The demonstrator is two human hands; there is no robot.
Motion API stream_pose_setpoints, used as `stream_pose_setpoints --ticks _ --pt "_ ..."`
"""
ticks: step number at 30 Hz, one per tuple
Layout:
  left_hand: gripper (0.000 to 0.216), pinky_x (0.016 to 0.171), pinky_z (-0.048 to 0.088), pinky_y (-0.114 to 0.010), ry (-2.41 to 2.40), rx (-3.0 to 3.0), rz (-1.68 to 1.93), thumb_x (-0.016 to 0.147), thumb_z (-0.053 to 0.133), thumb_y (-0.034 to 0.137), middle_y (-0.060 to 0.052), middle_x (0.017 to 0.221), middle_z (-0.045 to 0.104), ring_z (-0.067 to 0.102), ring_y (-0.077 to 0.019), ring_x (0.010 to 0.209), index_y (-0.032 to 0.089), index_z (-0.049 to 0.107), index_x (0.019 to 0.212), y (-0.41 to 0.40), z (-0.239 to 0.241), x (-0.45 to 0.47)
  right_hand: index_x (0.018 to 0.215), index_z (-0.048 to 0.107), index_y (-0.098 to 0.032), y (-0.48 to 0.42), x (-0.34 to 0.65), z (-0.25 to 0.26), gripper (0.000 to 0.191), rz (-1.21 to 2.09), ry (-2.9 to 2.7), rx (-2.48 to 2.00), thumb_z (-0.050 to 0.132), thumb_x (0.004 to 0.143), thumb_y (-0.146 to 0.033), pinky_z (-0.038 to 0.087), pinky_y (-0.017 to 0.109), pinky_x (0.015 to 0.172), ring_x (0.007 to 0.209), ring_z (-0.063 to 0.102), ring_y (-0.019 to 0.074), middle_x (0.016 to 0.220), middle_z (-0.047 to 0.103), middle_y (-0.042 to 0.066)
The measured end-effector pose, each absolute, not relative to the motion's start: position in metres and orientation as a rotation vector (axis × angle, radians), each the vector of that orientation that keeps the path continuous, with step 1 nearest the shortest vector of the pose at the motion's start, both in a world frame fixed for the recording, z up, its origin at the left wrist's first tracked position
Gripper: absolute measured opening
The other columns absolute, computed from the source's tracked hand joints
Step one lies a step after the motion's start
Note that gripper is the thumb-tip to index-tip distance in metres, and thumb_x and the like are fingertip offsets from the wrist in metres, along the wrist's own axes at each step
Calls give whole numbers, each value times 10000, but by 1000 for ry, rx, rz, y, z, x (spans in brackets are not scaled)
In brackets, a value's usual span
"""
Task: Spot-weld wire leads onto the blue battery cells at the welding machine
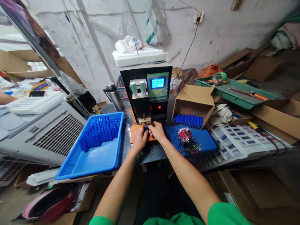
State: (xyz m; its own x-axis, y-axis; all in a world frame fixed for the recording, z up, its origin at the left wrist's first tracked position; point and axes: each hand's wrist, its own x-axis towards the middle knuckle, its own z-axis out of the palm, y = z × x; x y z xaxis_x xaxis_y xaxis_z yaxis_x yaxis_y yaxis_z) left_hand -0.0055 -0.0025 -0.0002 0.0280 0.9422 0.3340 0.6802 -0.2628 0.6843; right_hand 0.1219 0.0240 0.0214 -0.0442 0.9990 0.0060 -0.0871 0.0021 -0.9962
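Note:
Both my hands meet in front of a black spot-welding machine [150, 93] with a lit blue screen. My left hand [140, 138] and my right hand [157, 131] are closed in a pinch on one small blue battery cell [146, 127], held under the machine's welding tips over an orange pad [134, 131]. A blue tray [93, 156] at my left holds several upright blue cells [100, 131]. To the right of my hands, a bundle of red and black wire leads [187, 140] lies on a blue mat [206, 140].
An open cardboard box [193, 100] with a row of blue cells [187, 120] stands right of the machine. A steel flask [114, 95] stands behind the tray. A green tool tray [236, 92] sits far right; a grey vented unit [53, 134] is at left.

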Motion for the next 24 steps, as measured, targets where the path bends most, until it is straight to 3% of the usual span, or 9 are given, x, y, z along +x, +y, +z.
stream_pose_setpoints --ticks 6,10,13,19,24 --pt "234 766 489 -319 1609 1933 1117 915 504 302 -69 884 699 645 -214 850 197 645 1070 -3 3 -5 725 606 -173 18 126 18 214 1248 -1207 -1108 610 763 -383 418 177 401 451 536 102 549 579 -36" --pt "261 732 489 -298 1582 1901 1159 904 527 334 -66 870 696 639 -200 821 181 657 1071 -4 3 -5 786 651 -181 10 130 21 199 1083 -1334 -1182 616 770 -376 460 210 512 567 606 139 635 654 -7" --pt "267 691 482 -279 1586 1879 1187 877 560 352 -57 826 686 623 -180 762 165 670 1033 -5 2 -4 755 660 -192 3 131 27 192 889 -1482 -1265 634 787 -380 456 224 608 665 637 157 692 691 15" --pt "220 636 461 -250 1589 1910 1215 841 575 368 -23 729 643 590 -150 682 171 665 876 -9 2 -3 638 623 -195 -8 130 42 278 629 -1675 -1387 623 847 -378 388 227 598 630 602 157 645 668 32" --pt "409 690 509 -280 1533 1907 1221 805 626 462 -45 878 700 646 -168 728 179 650 1099 -6 5 -6 623 645 -197 -5 144 43 304 620 -1686 -1386 595 879 -353 385 224 576 606 593 154 609 656 27"
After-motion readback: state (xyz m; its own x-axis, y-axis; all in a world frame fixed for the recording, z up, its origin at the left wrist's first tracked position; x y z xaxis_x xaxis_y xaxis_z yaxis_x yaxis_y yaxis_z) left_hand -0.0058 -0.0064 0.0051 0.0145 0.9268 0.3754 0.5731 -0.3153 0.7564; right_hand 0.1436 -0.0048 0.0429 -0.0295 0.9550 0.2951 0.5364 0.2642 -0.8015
